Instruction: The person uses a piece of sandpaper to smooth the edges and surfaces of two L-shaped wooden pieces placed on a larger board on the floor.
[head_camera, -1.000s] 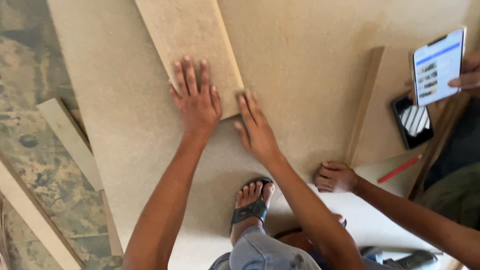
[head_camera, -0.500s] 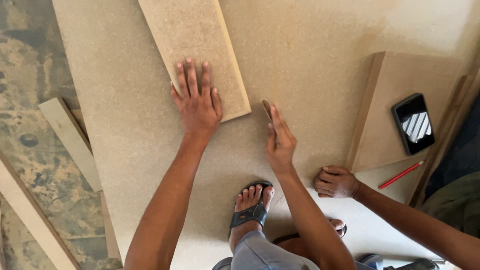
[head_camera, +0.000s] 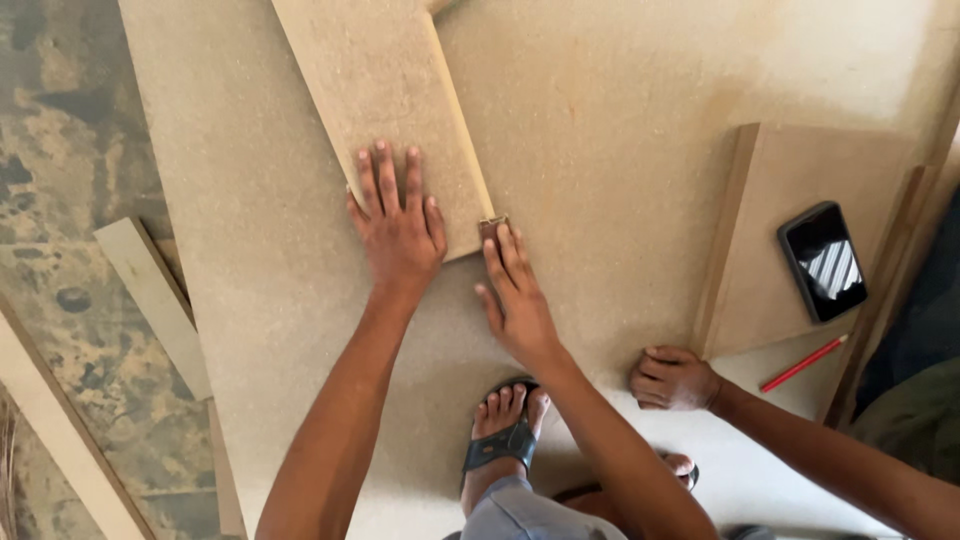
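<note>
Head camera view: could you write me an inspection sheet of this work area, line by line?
Surface: large tan fibreboard sheet lying flat on a mottled floor, dusty.
Job's things: narrow board lying on the sheet; a small brown block at its near corner.
Clutter: black phone on a smaller board; red pencil; offcut strips on the floor.
Grips: left hand flat on the narrow board; right hand with fingertips on the small block.
Cables: nothing seen.
Surroundings: another person's hand rests as a fist on the sheet; a sandalled foot stands at the sheet's near edge.
</note>
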